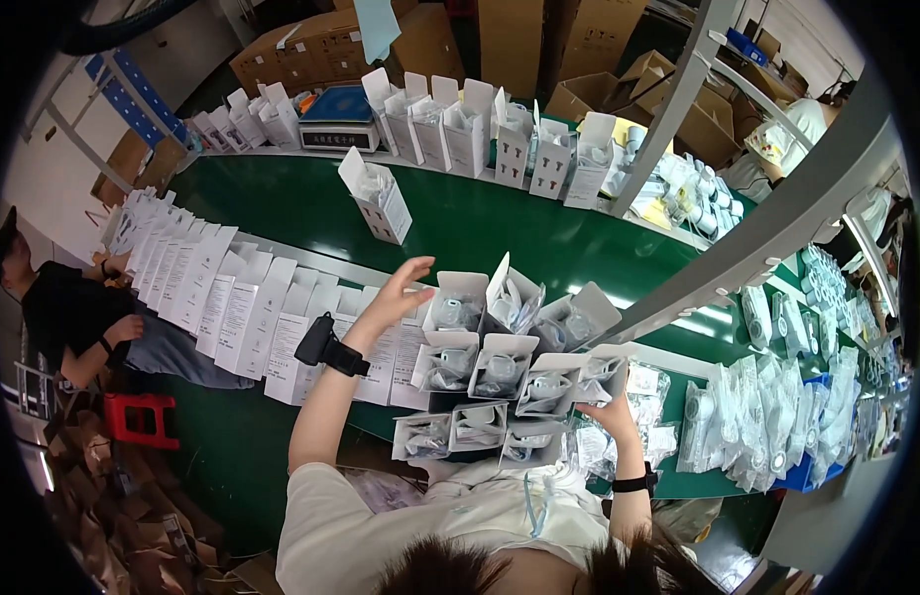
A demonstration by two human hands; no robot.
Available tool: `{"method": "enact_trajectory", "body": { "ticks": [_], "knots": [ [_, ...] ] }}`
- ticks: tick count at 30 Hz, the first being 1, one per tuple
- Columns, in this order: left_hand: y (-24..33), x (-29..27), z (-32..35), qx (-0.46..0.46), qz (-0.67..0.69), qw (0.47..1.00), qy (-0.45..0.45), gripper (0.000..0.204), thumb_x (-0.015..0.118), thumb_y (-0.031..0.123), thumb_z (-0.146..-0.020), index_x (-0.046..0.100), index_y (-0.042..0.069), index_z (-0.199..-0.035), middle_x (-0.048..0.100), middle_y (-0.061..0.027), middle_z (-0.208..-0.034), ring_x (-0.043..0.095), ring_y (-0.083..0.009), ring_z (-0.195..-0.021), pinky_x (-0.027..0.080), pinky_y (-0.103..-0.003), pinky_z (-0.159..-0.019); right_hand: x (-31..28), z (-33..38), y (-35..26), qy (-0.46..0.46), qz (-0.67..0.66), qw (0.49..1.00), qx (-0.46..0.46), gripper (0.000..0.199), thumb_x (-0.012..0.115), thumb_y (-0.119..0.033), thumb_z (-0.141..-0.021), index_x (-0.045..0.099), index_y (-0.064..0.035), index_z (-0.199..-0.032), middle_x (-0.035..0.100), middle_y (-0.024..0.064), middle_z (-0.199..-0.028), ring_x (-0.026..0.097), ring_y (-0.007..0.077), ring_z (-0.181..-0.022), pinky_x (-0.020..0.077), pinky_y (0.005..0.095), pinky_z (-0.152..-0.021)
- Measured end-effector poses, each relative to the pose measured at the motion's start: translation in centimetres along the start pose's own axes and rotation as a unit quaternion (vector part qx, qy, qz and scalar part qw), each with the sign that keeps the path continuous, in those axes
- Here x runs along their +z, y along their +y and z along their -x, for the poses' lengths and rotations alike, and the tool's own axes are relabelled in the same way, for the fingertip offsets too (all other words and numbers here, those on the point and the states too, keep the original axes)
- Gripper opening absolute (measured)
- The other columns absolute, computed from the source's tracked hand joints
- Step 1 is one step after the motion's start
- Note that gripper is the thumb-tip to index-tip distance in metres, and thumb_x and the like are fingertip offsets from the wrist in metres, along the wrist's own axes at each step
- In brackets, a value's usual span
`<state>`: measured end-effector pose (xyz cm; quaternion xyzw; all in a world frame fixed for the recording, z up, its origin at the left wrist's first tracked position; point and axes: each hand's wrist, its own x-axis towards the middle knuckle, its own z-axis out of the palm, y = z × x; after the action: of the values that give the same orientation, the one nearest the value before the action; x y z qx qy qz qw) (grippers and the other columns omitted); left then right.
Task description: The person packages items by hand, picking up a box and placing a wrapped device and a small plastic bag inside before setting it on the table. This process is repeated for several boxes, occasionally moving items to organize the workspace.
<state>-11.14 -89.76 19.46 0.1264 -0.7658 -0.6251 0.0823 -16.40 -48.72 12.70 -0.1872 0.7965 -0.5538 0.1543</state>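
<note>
In front of my body stands a cluster of open white boxes (502,343), their flaps up, with clear-bagged pale parts (501,370) inside. My left hand (399,292) is raised at the cluster's far left corner, fingers spread and holding nothing. At the right end, my right hand (613,416) grips the lower part of an open white box (601,369) that also holds a bagged part; some fingers are hidden beneath it. Farther off, a single open white box (384,206) stands alone on the green work surface (282,203).
A long row of white boxes (257,307) runs along the left, beside a seated person (83,307). More open boxes (467,129) and a scale (338,121) line the far edge. Bagged parts (743,421) lie right. A grey metal post (718,253) slants across the right side.
</note>
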Motion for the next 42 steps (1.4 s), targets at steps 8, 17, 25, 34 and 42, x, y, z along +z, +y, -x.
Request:
{"method": "enact_trajectory", "body": {
  "ticks": [8, 17, 25, 34, 42],
  "knots": [
    [-2.4, 2.1, -1.7, -0.062, -0.072, 0.99, -0.108, 0.032, 0.059, 0.01, -0.08, 0.053, 0.002, -0.11, 0.059, -0.0047, -0.103, 0.053, -0.0113, -0.091, 0.043, -0.025, -0.073, -0.7, 1.3, -0.4, 0.086, -0.051, 0.994, 0.047, 0.074, 0.076, 0.004, -0.047, 0.042, 0.0018, -0.113, 0.052, 0.0105, -0.106, 0.051, 0.02, -0.096, 0.0418, 0.0314, -0.083],
    [0.1, -2.7, -7.0, 0.024, 0.062, 0.979, 0.192, 0.016, 0.06, 0.01, -0.08, 0.061, -0.005, -0.086, 0.062, -0.0021, -0.078, 0.05, -0.0049, -0.065, 0.039, -0.021, -0.057, -17.6, 6.9, 4.0, 0.246, 0.035, 0.958, 0.143, 0.072, 0.074, -0.004, -0.054, 0.042, 0.0045, -0.118, 0.05, 0.0116, -0.115, 0.053, 0.0195, -0.094, 0.0422, 0.0312, -0.084],
    [-5.2, 0.4, -14.0, 0.013, 0.084, 0.964, 0.252, 0.016, 0.057, 0.014, -0.081, 0.058, -0.002, -0.084, 0.059, -0.0026, -0.074, 0.052, -0.0106, -0.068, 0.039, -0.025, -0.061, -11.9, -20.0, 1.0, 0.276, 0.294, 0.911, 0.086, 0.08, 0.075, -0.019, -0.064, 0.026, 0.0015, -0.124, 0.041, 0.0136, -0.117, 0.044, 0.0226, -0.106, 0.0369, 0.0335, -0.088],
    [0.3, -1.3, -8.4, -0.122, -0.026, 0.973, 0.193, 0.046, 0.056, 0.019, -0.081, 0.04, 0.004, -0.121, 0.053, -0.0078, -0.105, 0.052, -0.0179, -0.092, 0.039, -0.026, -0.074, -6.0, -25.1, 5.1, 0.138, 0.146, 0.956, -0.215, 0.083, 0.074, -0.022, -0.064, 0.024, 0.0018, -0.126, 0.032, 0.0171, -0.126, 0.041, 0.0283, -0.11, 0.0318, 0.034, -0.095],
    [0.9, -1.8, 13.4, -0.039, 0.007, 0.921, 0.388, 0.029, 0.054, 0.008, -0.082, 0.045, 0.001, -0.109, 0.051, -0.0085, -0.101, 0.053, -0.0139, -0.087, 0.046, -0.024, -0.066, -5.7, -3.2, -0.2, 0.33, -0.096, 0.934, -0.094, 0.023, 0.047, -0.009, -0.085, 0.05, 0.0004, -0.107, 0.054, 0.0072, -0.093, 0.053, 0.0147, -0.083, 0.0431, 0.0245, -0.072]
  ]
}}
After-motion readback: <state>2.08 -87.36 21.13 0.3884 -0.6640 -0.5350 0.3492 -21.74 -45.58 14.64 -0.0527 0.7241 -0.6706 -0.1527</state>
